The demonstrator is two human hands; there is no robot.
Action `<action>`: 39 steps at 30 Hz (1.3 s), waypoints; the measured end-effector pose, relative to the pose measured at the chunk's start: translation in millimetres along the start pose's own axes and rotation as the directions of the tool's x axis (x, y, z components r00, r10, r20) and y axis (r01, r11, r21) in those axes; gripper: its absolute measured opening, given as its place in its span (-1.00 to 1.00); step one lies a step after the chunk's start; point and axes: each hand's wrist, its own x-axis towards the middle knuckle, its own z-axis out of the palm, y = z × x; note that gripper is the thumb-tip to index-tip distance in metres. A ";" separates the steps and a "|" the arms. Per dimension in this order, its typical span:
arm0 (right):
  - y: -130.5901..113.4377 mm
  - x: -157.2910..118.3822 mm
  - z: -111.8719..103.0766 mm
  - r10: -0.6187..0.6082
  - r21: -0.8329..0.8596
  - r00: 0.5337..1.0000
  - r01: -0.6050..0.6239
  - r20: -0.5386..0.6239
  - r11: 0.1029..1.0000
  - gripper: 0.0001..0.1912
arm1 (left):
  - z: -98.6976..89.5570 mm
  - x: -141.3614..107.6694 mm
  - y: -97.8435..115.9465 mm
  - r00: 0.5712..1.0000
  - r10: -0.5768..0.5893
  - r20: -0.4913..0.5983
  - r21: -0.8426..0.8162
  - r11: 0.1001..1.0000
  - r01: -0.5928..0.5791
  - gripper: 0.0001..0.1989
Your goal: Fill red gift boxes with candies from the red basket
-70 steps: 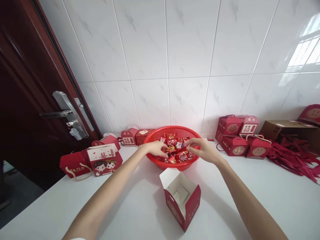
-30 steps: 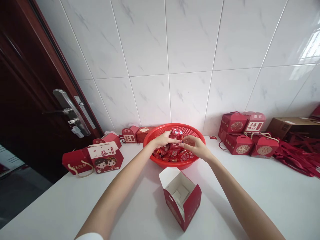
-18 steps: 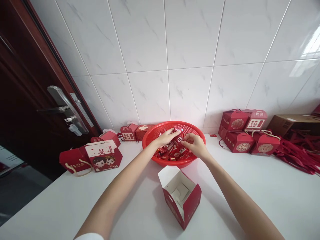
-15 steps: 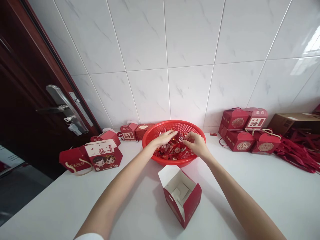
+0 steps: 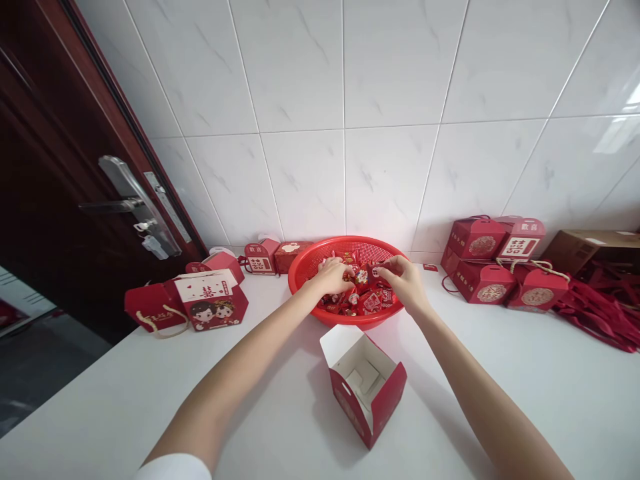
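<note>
A red plastic basket (image 5: 310, 260) with a perforated wall holds many red-wrapped candies (image 5: 371, 301). Over its left part, my left hand (image 5: 334, 276) reaches in with fingers curled down among the candies; what they close on is hidden. At the basket's right side, my right hand (image 5: 406, 283) pinches a red wrapped candy (image 5: 377, 272) with a pale round mark between thumb and fingers. Between my forearms, in front of the basket, stands an open red gift box (image 5: 389, 407) with its white flap up and only its folded bottom showing inside.
Closed red gift boxes (image 5: 217, 312) stand at the left, with smaller ones (image 5: 262, 257) by the wall. More boxes (image 5: 483, 283) are stacked at the right, beside dark red ribbons (image 5: 597, 313) and a cardboard box (image 5: 575, 250). A tiled wall backs the white table (image 5: 280, 427).
My left hand's fingers have gone from stretched out to curled among the candies. My right hand has drawn slightly right with the candy. The view has shifted a little.
</note>
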 end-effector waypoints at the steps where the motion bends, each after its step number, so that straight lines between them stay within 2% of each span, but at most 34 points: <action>1: -1.3 -0.5 -0.2 0.009 0.031 1.000 -0.010 0.009 0.999 -0.75 | 0.6 -1.1 2.3 0.999 0.033 0.024 0.016 0.999 -0.034 -0.71; 4: -6.0 -2.5 -0.8 0.022 0.093 0.999 -0.024 0.030 0.995 -0.71 | 3.0 -3.4 8.3 0.980 0.136 0.145 0.086 0.985 -0.149 -0.67; 7: -9.7 -4.0 -1.6 0.026 0.120 0.999 -0.030 0.033 0.992 -0.69 | 3.4 -3.8 11.5 0.962 0.177 0.206 0.134 0.969 -0.207 -0.79; 10: -12.1 -4.7 -2.1 0.034 0.148 0.998 -0.040 0.043 0.988 -0.67 | 0.5 -4.4 11.7 0.964 0.174 0.198 0.136 0.970 -0.203 -0.86; 16: -16.1 -5.3 -3.3 0.031 0.142 0.997 -0.040 0.067 0.989 -0.67 | -4.5 -7.8 8.2 0.974 0.118 0.193 0.091 0.986 -0.138 -0.79; 20: -16.9 -6.1 -4.3 0.030 0.129 0.997 -0.039 0.071 0.991 -0.63 | -5.3 -8.1 6.0 0.978 0.087 0.192 0.060 0.993 -0.100 -0.87; 24: -17.8 -6.1 -4.6 0.060 0.135 0.996 -0.068 0.069 0.989 -0.62 | -6.4 -8.1 4.3 0.986 0.078 0.147 0.042 0.995 -0.085 -0.87; 28: -20.0 -5.2 -4.7 0.079 0.252 0.995 -0.094 0.067 0.963 -0.65 | -7.2 -7.9 1.9 0.994 0.077 0.083 0.013 0.997 -0.078 -0.82; 32: -20.2 -4.9 -4.3 0.123 0.347 0.983 -0.163 0.136 0.924 -0.67 | -8.2 -5.9 -0.4 0.996 0.087 -0.022 -0.031 0.996 -0.087 -0.73; 35: -17.9 -4.8 -2.2 0.146 0.367 0.974 -0.201 0.172 0.908 -0.66 | -9.1 -3.2 -0.8 0.987 0.106 -0.120 -0.145 0.982 -0.123 -0.65; 39: -15.3 -3.0 1.3 0.136 0.387 0.984 -0.172 0.119 0.906 -0.61 | -10.0 -0.8 0.1 0.967 0.137 -0.214 -0.349 0.914 -0.206 -0.51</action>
